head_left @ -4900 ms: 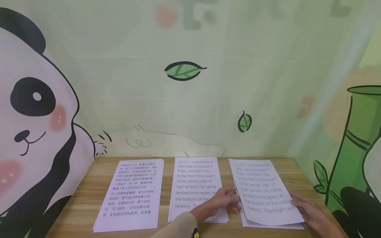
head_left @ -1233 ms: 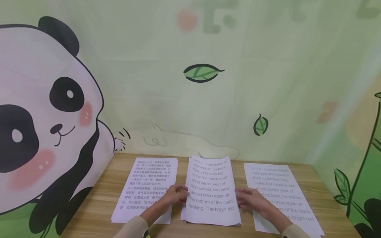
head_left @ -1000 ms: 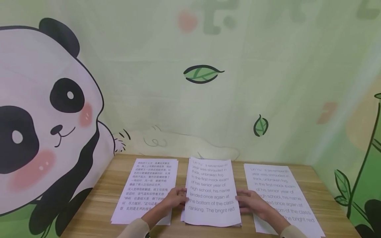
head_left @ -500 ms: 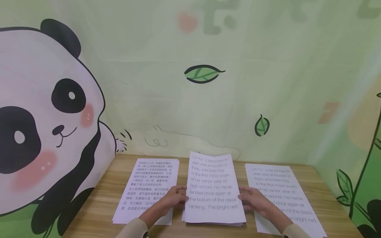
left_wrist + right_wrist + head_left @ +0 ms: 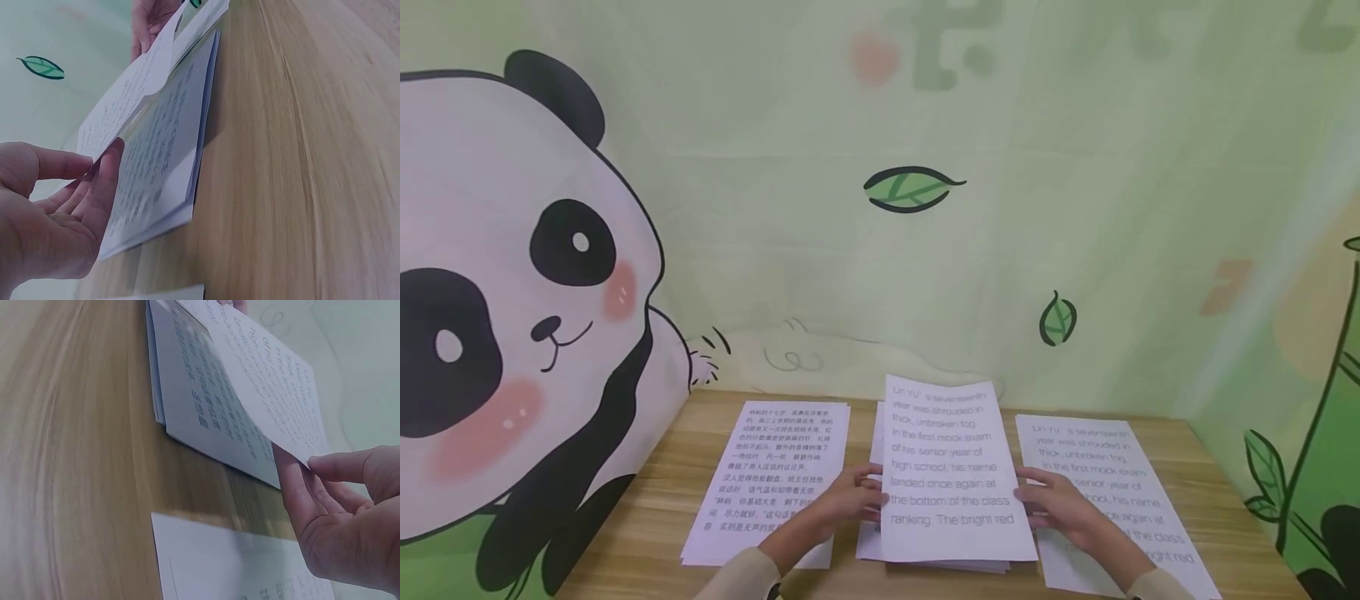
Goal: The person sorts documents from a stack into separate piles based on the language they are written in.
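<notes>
A white sheet of paper (image 5: 955, 467) printed with English text is raised and tilted over the middle stack. My left hand (image 5: 846, 496) pinches its left edge between thumb and fingers. At the opposite edge, my right hand (image 5: 1056, 504) pinches the paper the same way. Both wrist views show a gap beneath the sheet. Under it lies the middle paper stack (image 5: 206, 394), whose upper page carries Chinese characters; in the head view only its left margin and bottom edge show.
To the left on the wooden table (image 5: 625, 533) lies a stack of Chinese-text pages (image 5: 775, 450), partly behind my left hand. English-text paper (image 5: 1120, 467) lies on the right, partly covered by my right arm. A cloth backdrop with a panda (image 5: 572, 242) stands behind the table.
Earlier both hands were at the right-hand papers, with a sheet tilted there. They then moved to the middle stack; its English sheet has since risen and shifted slightly right, uncovering the stack's left margin.
</notes>
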Demonstrator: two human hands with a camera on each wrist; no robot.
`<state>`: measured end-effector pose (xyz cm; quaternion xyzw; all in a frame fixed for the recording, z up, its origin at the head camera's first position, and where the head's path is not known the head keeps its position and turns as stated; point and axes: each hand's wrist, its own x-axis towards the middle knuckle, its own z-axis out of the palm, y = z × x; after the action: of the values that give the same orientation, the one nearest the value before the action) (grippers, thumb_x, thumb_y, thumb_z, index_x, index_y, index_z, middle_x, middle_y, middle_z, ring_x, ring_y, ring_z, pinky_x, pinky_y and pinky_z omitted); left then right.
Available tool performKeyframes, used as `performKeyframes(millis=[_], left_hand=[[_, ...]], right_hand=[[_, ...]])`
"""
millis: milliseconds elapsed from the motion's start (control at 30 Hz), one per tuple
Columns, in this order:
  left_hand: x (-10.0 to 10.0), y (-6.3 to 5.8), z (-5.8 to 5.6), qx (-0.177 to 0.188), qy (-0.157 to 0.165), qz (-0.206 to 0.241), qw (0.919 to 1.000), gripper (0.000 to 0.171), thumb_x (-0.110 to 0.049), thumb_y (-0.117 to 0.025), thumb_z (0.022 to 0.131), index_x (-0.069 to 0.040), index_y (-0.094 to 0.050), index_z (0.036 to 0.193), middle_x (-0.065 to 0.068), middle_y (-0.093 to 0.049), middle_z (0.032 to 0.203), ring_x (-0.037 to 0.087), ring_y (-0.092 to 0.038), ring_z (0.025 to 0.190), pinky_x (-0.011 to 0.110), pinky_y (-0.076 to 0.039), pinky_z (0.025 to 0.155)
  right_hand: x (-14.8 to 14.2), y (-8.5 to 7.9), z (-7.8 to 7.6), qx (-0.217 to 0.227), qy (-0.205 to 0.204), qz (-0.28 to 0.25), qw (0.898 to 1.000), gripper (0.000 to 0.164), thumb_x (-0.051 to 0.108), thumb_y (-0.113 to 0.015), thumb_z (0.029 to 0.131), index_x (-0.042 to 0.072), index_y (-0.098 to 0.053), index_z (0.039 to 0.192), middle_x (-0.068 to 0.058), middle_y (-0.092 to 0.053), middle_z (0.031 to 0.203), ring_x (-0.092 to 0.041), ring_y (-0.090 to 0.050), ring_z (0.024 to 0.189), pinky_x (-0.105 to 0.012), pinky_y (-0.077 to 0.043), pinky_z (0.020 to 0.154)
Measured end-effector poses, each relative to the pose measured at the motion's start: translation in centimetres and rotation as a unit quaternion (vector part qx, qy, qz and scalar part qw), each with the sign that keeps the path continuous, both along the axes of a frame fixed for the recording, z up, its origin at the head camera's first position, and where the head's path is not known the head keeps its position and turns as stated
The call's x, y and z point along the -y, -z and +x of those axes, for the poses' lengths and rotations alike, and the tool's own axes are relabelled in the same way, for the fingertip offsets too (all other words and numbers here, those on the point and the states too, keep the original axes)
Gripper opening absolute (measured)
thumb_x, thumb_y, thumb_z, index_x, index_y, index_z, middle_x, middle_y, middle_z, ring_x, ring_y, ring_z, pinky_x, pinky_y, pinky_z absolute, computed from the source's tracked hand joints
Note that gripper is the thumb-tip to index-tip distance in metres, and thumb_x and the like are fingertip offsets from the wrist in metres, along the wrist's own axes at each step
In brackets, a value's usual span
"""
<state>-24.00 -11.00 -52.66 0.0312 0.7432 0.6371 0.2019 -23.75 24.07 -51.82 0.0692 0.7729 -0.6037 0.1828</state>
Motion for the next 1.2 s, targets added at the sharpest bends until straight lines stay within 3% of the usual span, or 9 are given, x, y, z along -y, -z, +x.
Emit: performKeyframes(millis=[400, 633, 800, 967, 1200], left_hand=[[-4.8, -0.3, -0.5, -0.003, 0.041, 0.023, 0.9989, 0.051, 0.000, -0.066, 0.090, 0.003, -0.053, 0.138, 0.013, -0.072, 0.105, 0.020, -0.073, 0.084, 0.039, -0.064, 0.080], [-8.3, 0.4, -0.8, 0.004, 0.047, 0.035, 0.9983, 0.046, 0.003, -0.067, 0.089, 0.000, -0.058, 0.134, 0.011, -0.073, 0.098, 0.018, -0.073, 0.077, 0.036, -0.064, 0.074], [-11.6, 0.9, -0.5, 0.007, 0.041, 0.038, 0.9984, 0.047, 0.004, -0.067, 0.087, 0.000, -0.057, 0.133, 0.011, -0.071, 0.096, 0.015, -0.071, 0.071, 0.034, -0.064, 0.071], [-14.6, 1.2, -0.1, 0.010, 0.058, 0.038, 0.9975, 0.050, 0.003, -0.068, 0.087, -0.001, -0.056, 0.136, 0.008, -0.069, 0.097, 0.014, -0.071, 0.072, 0.031, -0.063, 0.070], [-18.0, 0.9, 0.1, -0.006, 0.077, 0.042, 0.9961, 0.044, 0.001, -0.068, 0.088, -0.003, -0.061, 0.131, 0.004, -0.072, 0.093, 0.011, -0.069, 0.068, 0.029, -0.063, 0.067]], right_hand=[[-5.0, -0.1, 0.7, 0.018, 0.045, -0.016, 0.999, 0.065, 0.015, -0.061, 0.099, -0.004, -0.034, 0.155, -0.011, -0.073, 0.118, -0.023, -0.072, 0.104, -0.042, -0.060, 0.088], [-8.8, 0.1, 1.3, 0.016, 0.045, -0.057, 0.997, 0.072, 0.014, -0.062, 0.099, -0.006, -0.025, 0.158, -0.002, -0.075, 0.108, -0.018, -0.073, 0.097, -0.037, -0.061, 0.085], [-12.1, 0.4, 1.7, 0.030, 0.058, -0.048, 0.997, 0.075, 0.017, -0.064, 0.099, -0.005, -0.024, 0.158, 0.001, -0.074, 0.107, -0.017, -0.072, 0.097, -0.036, -0.060, 0.085], [-15.3, 0.4, 2.5, 0.055, 0.072, -0.028, 0.996, 0.078, 0.023, -0.064, 0.100, -0.005, -0.020, 0.159, -0.001, -0.071, 0.111, -0.018, -0.069, 0.101, -0.038, -0.058, 0.087], [-19.3, -0.5, 4.2, 0.051, 0.006, -0.053, 0.997, 0.078, 0.028, -0.053, 0.107, -0.005, -0.008, 0.161, 0.007, -0.068, 0.119, -0.014, -0.064, 0.106, -0.034, -0.054, 0.090]])
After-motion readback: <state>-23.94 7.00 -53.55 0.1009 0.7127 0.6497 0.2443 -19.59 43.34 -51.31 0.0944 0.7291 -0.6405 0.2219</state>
